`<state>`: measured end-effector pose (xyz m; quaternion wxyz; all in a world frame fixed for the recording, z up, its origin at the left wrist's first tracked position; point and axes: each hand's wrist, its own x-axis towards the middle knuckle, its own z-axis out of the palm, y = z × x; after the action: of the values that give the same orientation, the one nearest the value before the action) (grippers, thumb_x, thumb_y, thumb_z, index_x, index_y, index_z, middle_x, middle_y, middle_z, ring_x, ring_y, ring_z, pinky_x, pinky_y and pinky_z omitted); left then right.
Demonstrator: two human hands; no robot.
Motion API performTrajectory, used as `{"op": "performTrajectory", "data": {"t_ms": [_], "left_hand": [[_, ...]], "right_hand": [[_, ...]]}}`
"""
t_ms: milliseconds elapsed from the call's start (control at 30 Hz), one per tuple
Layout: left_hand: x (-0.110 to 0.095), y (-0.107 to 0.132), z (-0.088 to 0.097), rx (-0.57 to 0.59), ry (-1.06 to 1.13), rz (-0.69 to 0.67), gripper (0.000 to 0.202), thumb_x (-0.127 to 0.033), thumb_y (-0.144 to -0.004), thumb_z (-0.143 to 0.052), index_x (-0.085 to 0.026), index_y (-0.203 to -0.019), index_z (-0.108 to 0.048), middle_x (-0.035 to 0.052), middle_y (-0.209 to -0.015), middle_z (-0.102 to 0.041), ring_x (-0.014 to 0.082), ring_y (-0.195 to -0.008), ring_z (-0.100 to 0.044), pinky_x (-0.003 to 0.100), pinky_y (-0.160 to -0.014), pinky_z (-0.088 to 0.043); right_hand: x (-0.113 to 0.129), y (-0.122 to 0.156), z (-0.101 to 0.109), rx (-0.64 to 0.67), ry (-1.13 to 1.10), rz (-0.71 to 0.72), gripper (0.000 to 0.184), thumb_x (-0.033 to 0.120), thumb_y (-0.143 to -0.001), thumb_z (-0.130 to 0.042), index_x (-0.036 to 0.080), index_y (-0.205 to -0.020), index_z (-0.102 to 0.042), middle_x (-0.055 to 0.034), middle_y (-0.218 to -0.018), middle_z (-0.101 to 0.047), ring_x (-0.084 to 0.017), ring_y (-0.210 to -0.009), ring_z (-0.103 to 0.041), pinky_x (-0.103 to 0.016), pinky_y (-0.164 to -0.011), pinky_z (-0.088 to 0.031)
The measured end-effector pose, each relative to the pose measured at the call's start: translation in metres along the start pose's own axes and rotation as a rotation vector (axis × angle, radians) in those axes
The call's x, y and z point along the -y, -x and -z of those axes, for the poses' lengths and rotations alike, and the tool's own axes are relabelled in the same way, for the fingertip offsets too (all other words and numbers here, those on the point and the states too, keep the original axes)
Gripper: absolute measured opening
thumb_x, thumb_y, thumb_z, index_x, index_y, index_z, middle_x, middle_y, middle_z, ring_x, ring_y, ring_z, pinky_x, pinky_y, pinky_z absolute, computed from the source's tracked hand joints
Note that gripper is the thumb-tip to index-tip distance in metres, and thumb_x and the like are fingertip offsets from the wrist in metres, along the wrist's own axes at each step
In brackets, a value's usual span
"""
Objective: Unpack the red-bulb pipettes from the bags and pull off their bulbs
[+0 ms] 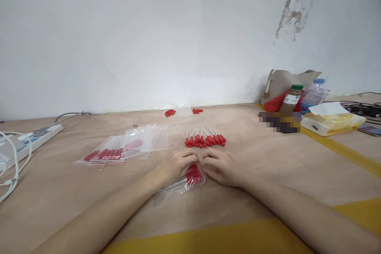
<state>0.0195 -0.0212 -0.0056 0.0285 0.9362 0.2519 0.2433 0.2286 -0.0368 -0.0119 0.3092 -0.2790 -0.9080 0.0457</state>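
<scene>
My left hand [177,165] and my right hand [220,166] meet at the middle of the table, fingers curled and pinching the top edge of a clear plastic bag [186,180] filled with red-capped droppers. The bag lies flat between and below my hands. Just beyond my fingers lies a loose row of several red-capped droppers [205,138]. To the left, filled bags of droppers [104,154] and empty clear bags [149,137] are stacked flat.
A white power strip with cables [32,141] lies at the far left. Small red caps in bags [170,112] sit by the wall. At the right stand a beige bag [285,83], a brown jar [290,101], a water bottle [314,93] and a tissue pack [333,121].
</scene>
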Motion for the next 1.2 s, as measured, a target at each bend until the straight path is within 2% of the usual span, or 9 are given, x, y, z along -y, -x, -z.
{"op": "performTrajectory", "data": {"t_ms": [233, 467, 633, 733, 867, 967, 1033, 1100, 1200], "left_hand": [[0.0, -0.001, -0.002, -0.03, 0.02, -0.02, 0.024, -0.012, -0.086, -0.035, -0.015, -0.08, -0.058, 0.0058, -0.086, -0.057, 0.0139, -0.078, -0.055, 0.024, -0.068, -0.044], [0.003, -0.002, -0.002, 0.022, -0.072, -0.111, 0.023, -0.013, -0.089, -0.034, -0.015, -0.083, -0.056, 0.0035, -0.087, -0.058, 0.0113, -0.076, -0.055, 0.021, -0.067, -0.044], [0.002, -0.006, 0.004, 0.143, -0.295, -0.3, 0.025, -0.014, -0.091, -0.033, -0.014, -0.077, -0.054, 0.0034, -0.079, -0.058, 0.0128, -0.076, -0.055, 0.023, -0.068, -0.045], [0.001, -0.008, 0.007, 0.194, -0.297, -0.359, 0.026, -0.013, -0.091, -0.033, -0.013, -0.077, -0.054, 0.0042, -0.08, -0.059, 0.0133, -0.079, -0.055, 0.023, -0.07, -0.045], [0.002, -0.011, 0.02, 0.23, -0.222, -0.323, 0.027, -0.013, -0.092, -0.03, -0.014, -0.081, -0.055, 0.0045, -0.087, -0.061, 0.0132, -0.087, -0.056, 0.024, -0.077, -0.045], [0.005, -0.011, 0.038, 0.174, -0.159, -0.282, 0.028, -0.014, -0.092, -0.029, -0.016, -0.093, -0.056, 0.0058, -0.107, -0.059, 0.0134, -0.104, -0.052, 0.025, -0.088, -0.042], [0.008, -0.009, 0.046, 0.16, -0.158, -0.23, 0.029, -0.014, -0.092, -0.028, -0.018, -0.103, -0.054, 0.006, -0.12, -0.053, 0.0139, -0.11, -0.049, 0.026, -0.091, -0.041], [0.01, -0.007, 0.047, 0.179, -0.165, -0.174, 0.03, -0.014, -0.092, -0.029, -0.02, -0.109, -0.052, 0.0049, -0.125, -0.05, 0.0147, -0.109, -0.05, 0.026, -0.089, -0.042], [0.006, -0.007, 0.04, 0.219, -0.121, -0.115, 0.029, -0.015, -0.092, -0.031, -0.024, -0.109, -0.052, 0.0023, -0.121, -0.053, 0.0144, -0.103, -0.054, 0.025, -0.085, -0.043]], "right_hand": [[-0.002, -0.001, -0.013, -0.15, 0.142, 0.091, 0.011, 0.015, -0.077, -0.048, 0.02, -0.081, -0.057, -0.0034, -0.088, -0.058, -0.011, -0.075, -0.052, -0.021, -0.062, -0.039], [-0.01, -0.003, -0.015, -0.283, 0.231, 0.321, 0.015, 0.011, -0.08, -0.048, 0.02, -0.075, -0.06, -0.0008, -0.074, -0.056, -0.009, -0.065, -0.047, -0.02, -0.056, -0.035], [-0.011, -0.004, -0.016, -0.13, 0.33, 0.4, 0.025, 0.01, -0.085, -0.04, 0.017, -0.068, -0.057, 0.0001, -0.067, -0.055, -0.01, -0.064, -0.045, -0.023, -0.053, -0.031], [-0.013, -0.004, -0.016, -0.035, 0.381, 0.408, 0.027, 0.012, -0.087, -0.037, 0.017, -0.066, -0.054, -0.0002, -0.067, -0.055, -0.011, -0.065, -0.045, -0.024, -0.054, -0.031], [-0.013, -0.005, -0.01, 0.065, 0.318, 0.365, 0.022, 0.011, -0.086, -0.038, 0.017, -0.075, -0.056, -0.0017, -0.079, -0.059, -0.013, -0.082, -0.049, -0.024, -0.068, -0.039], [-0.008, -0.005, -0.001, 0.125, 0.213, 0.3, 0.021, 0.01, -0.084, -0.039, 0.018, -0.078, -0.057, -0.0021, -0.085, -0.062, -0.015, -0.092, -0.049, -0.026, -0.076, -0.039], [-0.004, -0.004, 0.005, 0.15, 0.11, 0.19, 0.015, 0.015, -0.083, -0.044, 0.018, -0.078, -0.058, -0.0023, -0.084, -0.062, -0.016, -0.089, -0.051, -0.027, -0.074, -0.04], [-0.001, -0.004, 0.008, 0.148, -0.062, 0.045, 0.008, 0.022, -0.08, -0.052, 0.019, -0.083, -0.059, -0.003, -0.085, -0.062, -0.016, -0.085, -0.052, -0.027, -0.071, -0.042], [-0.001, -0.004, 0.005, 0.128, -0.378, -0.177, 0.018, 0.028, -0.083, -0.048, 0.017, -0.09, -0.061, -0.0033, -0.086, -0.063, -0.014, -0.079, -0.056, -0.026, -0.069, -0.043]]}}
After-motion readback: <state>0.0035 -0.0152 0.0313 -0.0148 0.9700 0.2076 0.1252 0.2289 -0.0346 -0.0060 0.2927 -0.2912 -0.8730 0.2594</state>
